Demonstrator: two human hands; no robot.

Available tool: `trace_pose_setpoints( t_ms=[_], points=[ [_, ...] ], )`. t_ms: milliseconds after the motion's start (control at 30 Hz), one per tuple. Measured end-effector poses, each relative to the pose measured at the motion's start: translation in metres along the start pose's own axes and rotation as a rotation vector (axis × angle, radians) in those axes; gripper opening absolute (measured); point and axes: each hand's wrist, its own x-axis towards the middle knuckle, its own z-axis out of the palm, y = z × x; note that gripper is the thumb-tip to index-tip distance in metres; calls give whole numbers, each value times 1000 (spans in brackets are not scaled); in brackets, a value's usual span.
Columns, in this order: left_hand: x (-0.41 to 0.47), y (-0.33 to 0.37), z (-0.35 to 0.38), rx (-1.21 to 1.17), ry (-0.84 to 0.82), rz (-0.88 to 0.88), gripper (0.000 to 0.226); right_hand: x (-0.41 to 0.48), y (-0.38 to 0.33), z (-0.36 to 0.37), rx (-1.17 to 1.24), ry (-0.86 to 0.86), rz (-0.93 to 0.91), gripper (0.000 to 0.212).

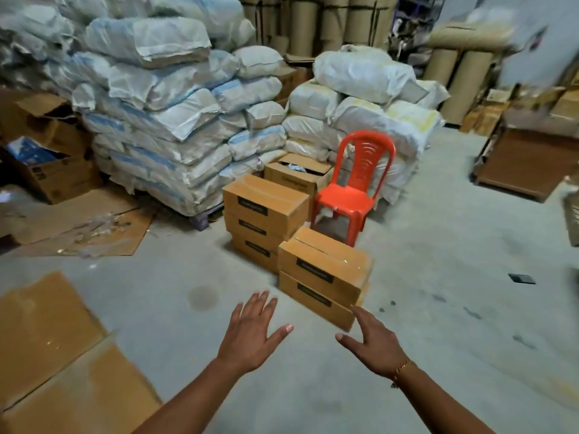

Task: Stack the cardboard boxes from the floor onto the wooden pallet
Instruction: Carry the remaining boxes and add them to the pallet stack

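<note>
A: A warehouse, bare grey concrete floor (438,308), sacks (163,120) piled high behind, tall cardboard rolls (344,23) along the back wall. Where are the boxes?

B: On the floor, ahead of the person. A stack of two (324,277) is nearest, a stack of three (266,220) stands just behind it to the left, and an open box (297,175) is behind that, beside a red chair (354,189).

A: And the hands?

B: Both are empty, fingers straight and spread. The left hand (253,330) hovers short of the near stack. The right hand (372,339) reaches toward its lower corner; whether it touches, I cannot tell.

A: What worries you?

B: The upper box there seems to sit slightly askew. A grip on the lower one would, I judge, tip the upper one off. A seam crosses its lid; lifted by the flaps, it might open.

A: And the carry?

B: The brown wooden platform (529,164) at the far right is probably the pallet. It is blurred, and well apart from the boxes. A held box would hide the feet, and a small dark object (521,278) lies on that side. The flattened cardboard (47,333) on the left could slide underfoot. The chair is near enough to be knocked on the turn.
</note>
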Motion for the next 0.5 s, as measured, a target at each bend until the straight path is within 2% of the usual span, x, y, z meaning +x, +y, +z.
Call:
trace_pose_setpoints(
  t_ms=[133, 300, 433, 500],
  points=[
    [73, 23, 20, -24, -31, 34, 100, 44, 42, -14, 49, -14, 66, 106],
    [174, 31, 42, -44, -53, 22, 94, 132, 82, -36, 49, -69, 100, 99],
    [266, 29, 51, -65, -82, -25, 88, 217, 105, -60, 60, -92, 121, 81],
    [308, 30, 55, -66, -98, -32, 89, 255, 115, -73, 63, -104, 126, 81]
  ],
)
